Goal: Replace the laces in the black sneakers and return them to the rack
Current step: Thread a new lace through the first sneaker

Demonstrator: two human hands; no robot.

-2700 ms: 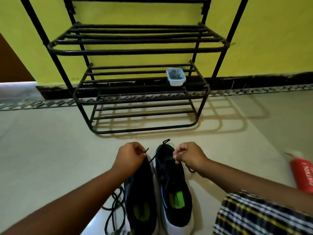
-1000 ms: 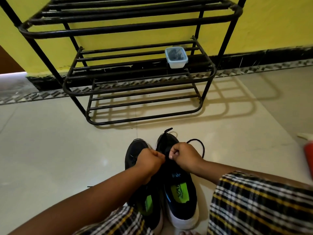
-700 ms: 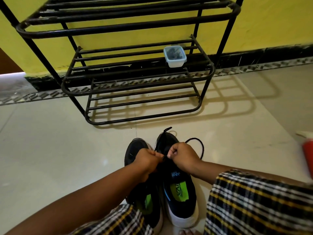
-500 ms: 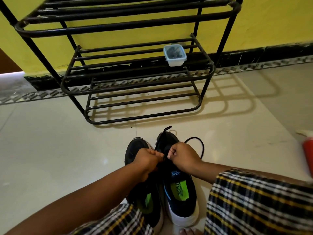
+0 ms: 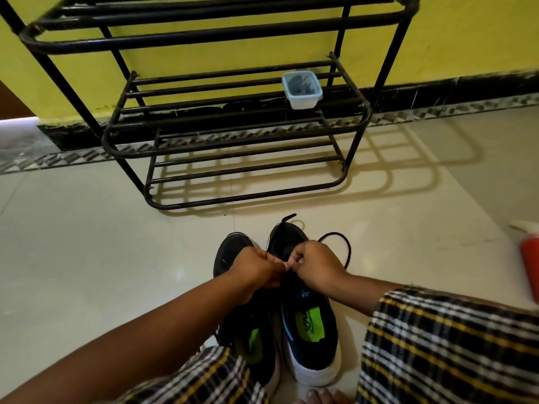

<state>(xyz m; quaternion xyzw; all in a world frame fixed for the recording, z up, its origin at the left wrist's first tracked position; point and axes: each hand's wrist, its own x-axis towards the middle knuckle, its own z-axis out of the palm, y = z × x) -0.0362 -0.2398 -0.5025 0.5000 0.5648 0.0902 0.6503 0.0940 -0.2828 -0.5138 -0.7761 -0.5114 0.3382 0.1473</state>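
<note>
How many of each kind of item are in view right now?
Black sneakers: 2, left sneaker and right sneaker
Shoe rack: 1
Lidded plastic container: 1
Red bottle: 1
Total: 5

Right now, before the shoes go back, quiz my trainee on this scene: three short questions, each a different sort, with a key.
1. True or false: both black sneakers already stand on the rack.
2. Multiple choice: the small plastic container sits on (A) the floor, (B) the rack's middle shelf, near its right end, (C) the right sneaker.
3. Fill in: the left hand and right hand meet above the ____ sneaker, fingers curled at its lace.

Key: 1 false, they stand side by side on the floor in front of it; 2 B; 3 right.
</note>
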